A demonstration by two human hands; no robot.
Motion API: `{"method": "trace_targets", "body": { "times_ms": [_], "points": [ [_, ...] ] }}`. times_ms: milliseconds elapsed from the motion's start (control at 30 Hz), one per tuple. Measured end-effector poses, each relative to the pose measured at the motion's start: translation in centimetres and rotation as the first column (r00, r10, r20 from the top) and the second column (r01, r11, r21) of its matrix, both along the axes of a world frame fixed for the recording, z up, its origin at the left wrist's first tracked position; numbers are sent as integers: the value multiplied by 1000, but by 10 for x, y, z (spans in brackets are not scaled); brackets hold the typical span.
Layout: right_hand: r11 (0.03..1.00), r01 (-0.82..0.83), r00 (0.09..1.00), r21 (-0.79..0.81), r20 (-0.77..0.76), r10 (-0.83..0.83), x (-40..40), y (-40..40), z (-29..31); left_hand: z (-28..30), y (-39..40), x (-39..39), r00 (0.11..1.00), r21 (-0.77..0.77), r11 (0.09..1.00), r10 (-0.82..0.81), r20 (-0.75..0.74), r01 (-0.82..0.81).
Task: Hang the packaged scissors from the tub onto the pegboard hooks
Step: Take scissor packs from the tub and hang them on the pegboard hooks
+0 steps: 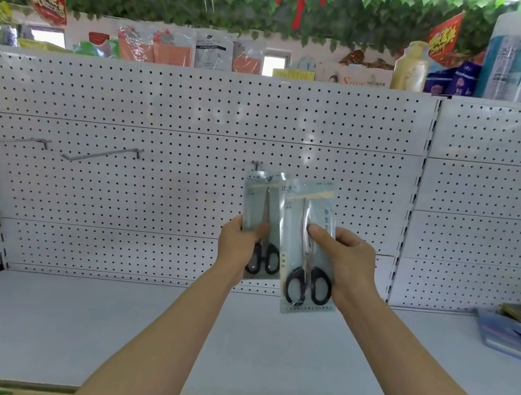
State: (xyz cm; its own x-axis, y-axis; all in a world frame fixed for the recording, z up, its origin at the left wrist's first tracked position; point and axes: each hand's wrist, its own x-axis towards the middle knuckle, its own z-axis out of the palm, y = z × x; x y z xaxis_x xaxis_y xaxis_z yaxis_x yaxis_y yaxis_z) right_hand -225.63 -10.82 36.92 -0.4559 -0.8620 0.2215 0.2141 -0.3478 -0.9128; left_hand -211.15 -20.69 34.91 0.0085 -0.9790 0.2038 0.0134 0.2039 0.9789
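Holding two scissors packs before the pegboard [198,109]: left hand [237,242] fingers closed on rear pack [259,204] under its hook [255,163]; right hand [341,264] gripped front pack [309,240]. Risk judged: overlapping packs snagging, hang-hole missing hook, pack falling to shelf [158,336].

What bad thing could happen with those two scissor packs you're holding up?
The right hand holds the front scissors pack tilted, overlapping the rear pack in the left hand, so its hole may miss the hook and the pack could drop onto the shelf. The shiny wrap looks slippery. The two empty hooks jut out beside the arms.
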Motion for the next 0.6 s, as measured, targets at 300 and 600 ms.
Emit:
{"method": "trace_targets", "body": {
  "times_ms": [300, 600],
  "points": [
    [1000, -14, 1000, 1, -11, 14, 25, -20, 3, 10, -26, 8, 978, -75, 996, 54, 199, -40],
    [1000, 8, 1000, -6, 6, -8, 38, -41, 5, 29, -19, 31, 990, -246, 966, 107, 88, -82]
  ]
}}
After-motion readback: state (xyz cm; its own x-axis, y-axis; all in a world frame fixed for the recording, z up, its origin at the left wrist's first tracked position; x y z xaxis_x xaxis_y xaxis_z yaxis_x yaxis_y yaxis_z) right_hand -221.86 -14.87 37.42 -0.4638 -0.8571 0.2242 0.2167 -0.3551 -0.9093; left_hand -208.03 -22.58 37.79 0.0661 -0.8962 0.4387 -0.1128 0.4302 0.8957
